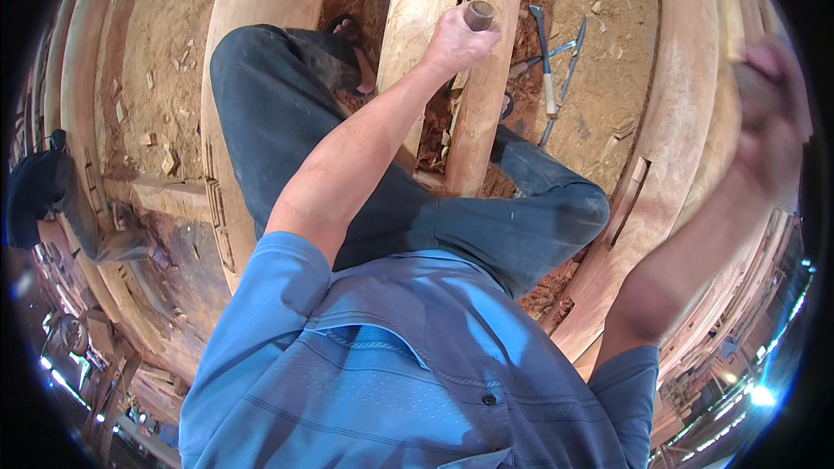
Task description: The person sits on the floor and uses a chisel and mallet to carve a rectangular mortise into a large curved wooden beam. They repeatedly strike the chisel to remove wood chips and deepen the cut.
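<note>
Chisel gripped upright on the pale beam, other arm up and blurred.

My right hand (pixel 769 91) is raised beside me, too smeared to tell whether it's closed. Further out, my left hand (pixel 459 39) is fisted round a chisel (pixel 478 14), its round, brown wooden butt poking up, over the smooth timber beam (pixel 473 113). Beyond lie metal tools (pixel 549 69) on chip-strewn reddish dirt (pixel 599 52).

Blue short-sleeved shirt (pixel 408 365) fills the lower view; fine dotted weave, a stitched collar seam, one small dark button near the front placket; sleeves end above the elbows, forearms bare up to the left hand (pixel 459 39) and the blurred right hand (pixel 769 87); below the left hand, dark blue-grey trousers (pixel 486 226), dusty and creased; a dark sandal (pixel 347 30) just left of that hand.
</note>
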`<state>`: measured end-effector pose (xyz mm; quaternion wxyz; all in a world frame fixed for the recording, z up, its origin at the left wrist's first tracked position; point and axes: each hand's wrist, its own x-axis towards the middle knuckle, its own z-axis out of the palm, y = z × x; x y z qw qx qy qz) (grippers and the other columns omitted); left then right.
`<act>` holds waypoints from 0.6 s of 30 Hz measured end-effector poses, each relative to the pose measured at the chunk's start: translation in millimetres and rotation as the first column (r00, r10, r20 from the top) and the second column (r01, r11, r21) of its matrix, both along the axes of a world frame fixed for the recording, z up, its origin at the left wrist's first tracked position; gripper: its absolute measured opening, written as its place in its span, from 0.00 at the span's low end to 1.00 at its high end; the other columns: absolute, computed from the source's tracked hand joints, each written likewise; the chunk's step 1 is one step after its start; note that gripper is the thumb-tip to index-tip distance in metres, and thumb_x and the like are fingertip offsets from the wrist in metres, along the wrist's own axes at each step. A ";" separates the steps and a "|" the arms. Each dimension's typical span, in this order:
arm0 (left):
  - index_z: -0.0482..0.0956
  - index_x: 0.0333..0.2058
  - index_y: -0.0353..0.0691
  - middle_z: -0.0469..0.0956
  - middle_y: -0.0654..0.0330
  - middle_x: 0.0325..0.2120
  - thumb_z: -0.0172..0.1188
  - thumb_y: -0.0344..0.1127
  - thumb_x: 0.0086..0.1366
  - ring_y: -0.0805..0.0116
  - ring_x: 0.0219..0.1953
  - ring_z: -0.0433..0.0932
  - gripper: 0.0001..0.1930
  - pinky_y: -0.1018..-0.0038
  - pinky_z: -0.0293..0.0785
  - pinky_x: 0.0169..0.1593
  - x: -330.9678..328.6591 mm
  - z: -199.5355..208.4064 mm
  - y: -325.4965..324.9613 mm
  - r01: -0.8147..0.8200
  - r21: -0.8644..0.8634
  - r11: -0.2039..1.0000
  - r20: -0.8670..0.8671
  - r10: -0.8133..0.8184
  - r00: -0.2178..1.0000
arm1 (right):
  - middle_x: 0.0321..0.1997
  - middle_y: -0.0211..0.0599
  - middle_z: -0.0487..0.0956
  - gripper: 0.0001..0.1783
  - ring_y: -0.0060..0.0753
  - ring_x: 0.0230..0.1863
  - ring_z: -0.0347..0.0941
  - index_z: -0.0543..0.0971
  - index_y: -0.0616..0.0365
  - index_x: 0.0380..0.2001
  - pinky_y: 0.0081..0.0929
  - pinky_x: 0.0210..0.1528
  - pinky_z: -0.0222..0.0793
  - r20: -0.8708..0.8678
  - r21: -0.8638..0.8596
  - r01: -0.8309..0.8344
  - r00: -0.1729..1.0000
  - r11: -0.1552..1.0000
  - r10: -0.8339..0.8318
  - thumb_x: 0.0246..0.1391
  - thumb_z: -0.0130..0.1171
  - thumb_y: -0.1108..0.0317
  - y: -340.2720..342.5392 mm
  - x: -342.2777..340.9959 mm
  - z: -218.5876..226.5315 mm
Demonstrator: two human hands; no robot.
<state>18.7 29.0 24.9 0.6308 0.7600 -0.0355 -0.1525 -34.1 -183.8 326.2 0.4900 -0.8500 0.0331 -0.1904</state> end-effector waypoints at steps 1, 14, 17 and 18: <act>0.79 0.35 0.35 0.83 0.57 0.28 0.65 0.36 0.57 0.70 0.32 0.80 0.11 0.69 0.77 0.41 0.9 2.2 -2.9 0.009 -0.018 1.000 0.003 -0.009 1.000 | 0.33 0.41 0.81 0.10 0.24 0.35 0.78 0.80 0.69 0.37 0.24 0.37 0.73 -0.117 -0.272 0.093 0.985 0.958 -0.129 0.54 0.58 0.73 -10.2 -6.2 -32.7; 0.69 0.23 0.40 0.71 0.62 0.18 0.63 0.25 0.60 0.75 0.24 0.71 0.11 0.74 0.69 0.28 -115.8 2.2 46.1 0.170 -0.149 0.974 0.431 -0.091 0.898 | 0.32 0.52 0.79 0.25 0.49 0.34 0.77 0.75 0.67 0.43 0.40 0.39 0.72 -0.830 -0.272 -0.102 0.529 0.957 -0.179 0.38 0.64 0.67 32.5 -116.1 -158.3; 0.68 0.25 0.40 0.72 0.64 0.18 0.62 0.24 0.64 0.76 0.19 0.70 0.12 0.75 0.68 0.25 -117.5 32.0 64.3 -0.095 -0.222 0.970 0.212 0.143 0.967 | 0.27 0.33 0.76 0.22 0.22 0.22 0.72 0.75 0.64 0.42 0.26 0.25 0.70 -0.818 -0.194 0.003 0.552 0.981 -0.163 0.40 0.66 0.72 22.2 -142.8 -173.6; 0.67 0.25 0.40 0.72 0.65 0.18 0.61 0.24 0.64 0.77 0.19 0.70 0.12 0.75 0.68 0.24 -116.3 34.7 68.5 -0.258 -0.240 0.936 0.069 0.281 0.957 | 0.27 0.36 0.76 0.22 0.26 0.24 0.73 0.75 0.64 0.42 0.29 0.28 0.71 -0.824 -0.148 0.043 0.547 0.988 -0.147 0.40 0.66 0.71 23.5 -145.2 -171.2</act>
